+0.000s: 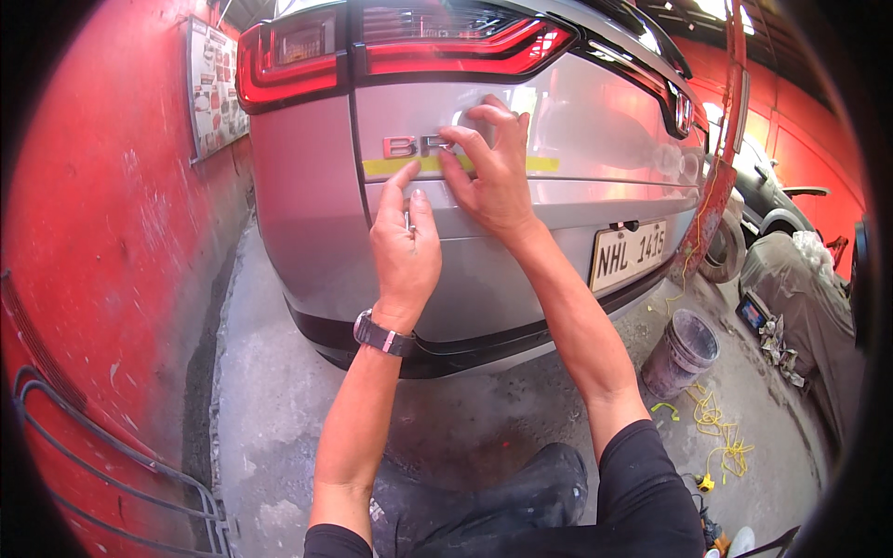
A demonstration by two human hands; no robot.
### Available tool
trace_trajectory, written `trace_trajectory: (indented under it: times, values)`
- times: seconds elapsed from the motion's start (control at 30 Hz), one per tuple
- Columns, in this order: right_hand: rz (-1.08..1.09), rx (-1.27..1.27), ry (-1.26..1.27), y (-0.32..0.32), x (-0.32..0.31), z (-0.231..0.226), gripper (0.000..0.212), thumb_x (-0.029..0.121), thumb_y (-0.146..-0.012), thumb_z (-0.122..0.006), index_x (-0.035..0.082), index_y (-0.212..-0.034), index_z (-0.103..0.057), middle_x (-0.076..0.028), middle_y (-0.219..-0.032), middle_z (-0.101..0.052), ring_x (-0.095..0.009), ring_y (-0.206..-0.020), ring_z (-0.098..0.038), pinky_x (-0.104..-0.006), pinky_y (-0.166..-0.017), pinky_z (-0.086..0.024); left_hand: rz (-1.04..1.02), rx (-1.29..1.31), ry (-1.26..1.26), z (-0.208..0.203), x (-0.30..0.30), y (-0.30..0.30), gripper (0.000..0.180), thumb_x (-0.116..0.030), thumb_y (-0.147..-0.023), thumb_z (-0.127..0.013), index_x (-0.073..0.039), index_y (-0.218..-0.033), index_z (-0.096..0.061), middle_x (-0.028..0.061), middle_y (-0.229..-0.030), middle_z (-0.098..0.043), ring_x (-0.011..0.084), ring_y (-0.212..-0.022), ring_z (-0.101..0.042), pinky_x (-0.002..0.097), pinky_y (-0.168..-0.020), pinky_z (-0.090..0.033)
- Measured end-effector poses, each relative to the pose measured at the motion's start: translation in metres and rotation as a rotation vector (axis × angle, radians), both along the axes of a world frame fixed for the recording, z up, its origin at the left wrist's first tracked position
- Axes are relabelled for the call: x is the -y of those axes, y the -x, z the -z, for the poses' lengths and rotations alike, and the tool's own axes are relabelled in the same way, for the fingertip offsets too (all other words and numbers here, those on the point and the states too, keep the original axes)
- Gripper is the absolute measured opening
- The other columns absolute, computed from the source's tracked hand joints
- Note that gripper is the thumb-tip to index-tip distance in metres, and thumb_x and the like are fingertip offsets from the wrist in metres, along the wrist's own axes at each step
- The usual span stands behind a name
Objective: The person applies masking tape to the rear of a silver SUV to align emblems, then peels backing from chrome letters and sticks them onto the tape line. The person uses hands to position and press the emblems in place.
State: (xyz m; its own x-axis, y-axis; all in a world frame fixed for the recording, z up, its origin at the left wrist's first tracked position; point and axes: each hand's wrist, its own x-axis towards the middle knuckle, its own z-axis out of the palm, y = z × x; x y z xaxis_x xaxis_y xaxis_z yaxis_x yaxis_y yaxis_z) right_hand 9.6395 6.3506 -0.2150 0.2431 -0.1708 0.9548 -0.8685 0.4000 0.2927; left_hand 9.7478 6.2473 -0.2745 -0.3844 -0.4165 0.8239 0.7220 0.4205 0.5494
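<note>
Chrome letters (409,146) of a badge are sitting on the silver tailgate (595,121) of a car, just below the red tail light (446,42), and a strip of yellow tape (465,165) is running straight under them. The right hand (490,167) is lying flat over the right part of the badge, fingers spread and fingertips (450,136) pressing on the lettering and on the tape, so the letters beneath it are hidden. The left hand (406,246) is hovering just below the tape, wearing a dark wristwatch (382,335); its index finger is pointing up and touching the tape's lower edge, while the other fingers are curling around something small and metallic that I cannot make out.

Below the badge and to the right, a licence plate (629,253) is sitting in the lower panel, above the dark bumper (446,353). Left of the tailgate a red wall (102,232) is carrying a poster (216,84), and black hoses (112,456) are running along its foot. Right of the tailgate, on the concrete floor (279,409), a grey bucket (684,352) is standing beside a tangle of yellow cord (718,430). The person's dark-clad knee (521,502) is showing under the arms.
</note>
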Motion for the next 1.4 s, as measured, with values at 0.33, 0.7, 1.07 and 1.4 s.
trace_trajectory:
  times: [0.33,0.7,1.07,1.4]
  values:
    - [0.01,-0.008,-0.004,-0.0002,-0.0006,0.0018,0.029,0.013,-0.081,-0.081,0.015,-0.109,-0.072,-0.014,-0.124,-0.051,-0.041,-0.133,-0.048,-0.0732,-0.111,-0.028,0.002,-0.017,0.025,-0.0021,0.0014,0.0044,0.037,-0.008,-0.106,-0.049,0.002,-0.142,-0.057,0.0133,-0.135,-0.065,0.0188,-0.123,-0.06,0.0318,-0.105,-0.045]
    - [-0.004,-0.018,0.004,0.0026,0.0,0.0014,0.028,0.013,-0.081,-0.08,0.015,-0.108,-0.072,-0.015,-0.124,-0.051,-0.04,-0.132,-0.049,-0.0722,-0.111,-0.028,0.003,-0.008,0.043,-0.0048,0.0032,0.0033,0.038,-0.009,-0.106,-0.05,0.002,-0.142,-0.057,0.0145,-0.135,-0.065,0.0206,-0.124,-0.06,0.033,-0.107,-0.044]
    - [0.007,-0.023,-0.006,0.0006,-0.0016,-0.0003,0.027,0.009,-0.083,-0.079,0.015,-0.108,-0.073,-0.015,-0.125,-0.053,-0.04,-0.131,-0.05,-0.0552,-0.111,-0.033,0.017,0.022,0.038,-0.0086,0.0045,0.0019,0.037,-0.008,-0.105,-0.052,0.001,-0.14,-0.058,0.0115,-0.13,-0.067,0.0165,-0.115,-0.061,0.0309,-0.101,-0.047]
    - [-0.009,-0.034,0.009,0.0033,-0.0003,-0.0001,0.025,0.013,-0.081,-0.079,0.015,-0.105,-0.073,-0.014,-0.125,-0.052,-0.04,-0.131,-0.048,-0.0684,-0.11,-0.028,-0.051,-0.037,0.094,-0.0063,0.0071,0.0085,0.038,-0.007,-0.103,-0.053,0.003,-0.14,-0.057,0.0139,-0.126,-0.071,0.0122,-0.079,-0.062,0.0288,-0.074,-0.051]
